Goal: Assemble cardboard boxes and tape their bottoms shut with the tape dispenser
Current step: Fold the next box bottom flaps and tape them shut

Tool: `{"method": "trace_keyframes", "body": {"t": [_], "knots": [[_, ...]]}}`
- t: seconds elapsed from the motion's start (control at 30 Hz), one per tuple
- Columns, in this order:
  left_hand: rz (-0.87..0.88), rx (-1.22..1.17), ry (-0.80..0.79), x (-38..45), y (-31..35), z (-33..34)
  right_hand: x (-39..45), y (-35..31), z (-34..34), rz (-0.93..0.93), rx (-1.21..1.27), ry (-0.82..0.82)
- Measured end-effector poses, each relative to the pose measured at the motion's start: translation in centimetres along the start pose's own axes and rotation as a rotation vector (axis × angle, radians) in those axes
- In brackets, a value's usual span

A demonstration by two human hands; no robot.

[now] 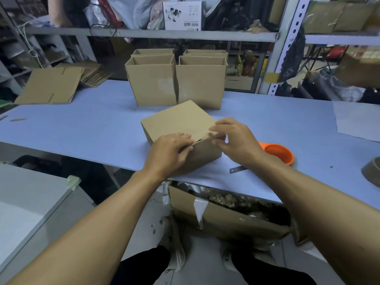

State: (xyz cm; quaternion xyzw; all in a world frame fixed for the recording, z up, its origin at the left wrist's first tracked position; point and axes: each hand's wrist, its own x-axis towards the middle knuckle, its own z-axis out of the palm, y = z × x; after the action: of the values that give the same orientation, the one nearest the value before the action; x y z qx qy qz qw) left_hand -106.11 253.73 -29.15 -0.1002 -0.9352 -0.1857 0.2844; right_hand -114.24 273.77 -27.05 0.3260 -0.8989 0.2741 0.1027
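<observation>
The right hand (234, 138) and its forearm cover most of the orange tape dispenser (279, 154), both hands hide the box's (181, 122) near flap seam, and a brown roll (372, 171) is cut by the right edge.

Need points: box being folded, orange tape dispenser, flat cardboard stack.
box being folded (176, 120), head view, on its top flap.
orange tape dispenser (278, 154), head view, on its round orange rim.
flat cardboard stack (49, 85), head view, on the top sheet's face.
</observation>
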Motion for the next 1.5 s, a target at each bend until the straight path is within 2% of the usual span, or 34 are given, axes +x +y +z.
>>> {"method": "trace_keyframes", "body": {"t": [0.1, 0.23, 0.33, 0.47, 0.6, 0.7, 0.77, 0.83, 0.93, 1.07, 1.13, 1.2, 1.3, 1.4, 1.5], "knots": [[0.046, 0.121, 0.071, -0.3, 0.8, 0.4, -2.0, 1.9, -1.9, 0.192, -0.214, 0.014], [0.042, 0.331, 0.053, 0.0, 3.3, 1.3, -4.3, 2.9, -3.2, 0.438, -0.543, -0.130], [-0.009, 0.193, 0.088, -0.2, 4.5, 2.3, -5.0, 3.4, -3.2, 0.491, -0.593, -0.229], [-0.104, -0.025, 0.060, -0.2, 4.3, 2.7, -5.0, 3.3, -2.8, 0.508, -0.457, -0.203], [-0.235, 0.130, 0.040, 0.6, 5.2, 2.6, -5.0, 3.8, -3.7, 0.560, -0.285, -0.037], [-0.395, 0.268, 0.000, 1.6, 7.6, 3.1, -4.8, 3.2, -5.7, 0.605, 0.089, 0.079], [-0.391, 0.317, -0.052, 2.4, 9.0, 3.2, -4.9, 2.5, -6.6, 0.627, 0.331, 0.161], [-0.346, 0.310, -0.125, 3.2, 9.6, 2.8, -5.0, 2.0, -7.2, 0.607, 0.409, 0.208], [-0.328, 0.121, -0.232, 4.4, 8.7, 0.9, -5.2, 1.4, -7.5, 0.544, 0.482, 0.192], [-0.370, -0.307, 0.004, 6.2, 7.7, -2.5, -5.4, 0.8, -8.1, 0.452, 0.557, 0.127], [-0.534, -0.525, -0.070, 7.1, 8.1, -3.7, -5.3, 0.8, -8.3, 0.418, 0.575, 0.106], [-0.690, -0.697, -0.254, 7.7, 8.5, -4.2, -5.3, 0.8, -8.5, 0.406, 0.580, 0.093], [-0.718, -0.783, -0.391, 8.2, 8.7, -4.4, -5.1, 0.7, -8.8, 0.379, 0.596, 0.054], [-0.711, -0.813, -0.380, 8.9, 8.8, -4.4, -4.9, 1.0, -9.3, 0.387, 0.604, 0.002], [-0.707, -0.741, -0.365, 10.0, 9.0, -4.1, -4.7, 1.4, -9.4, 0.357, 0.427, -0.121]]}}
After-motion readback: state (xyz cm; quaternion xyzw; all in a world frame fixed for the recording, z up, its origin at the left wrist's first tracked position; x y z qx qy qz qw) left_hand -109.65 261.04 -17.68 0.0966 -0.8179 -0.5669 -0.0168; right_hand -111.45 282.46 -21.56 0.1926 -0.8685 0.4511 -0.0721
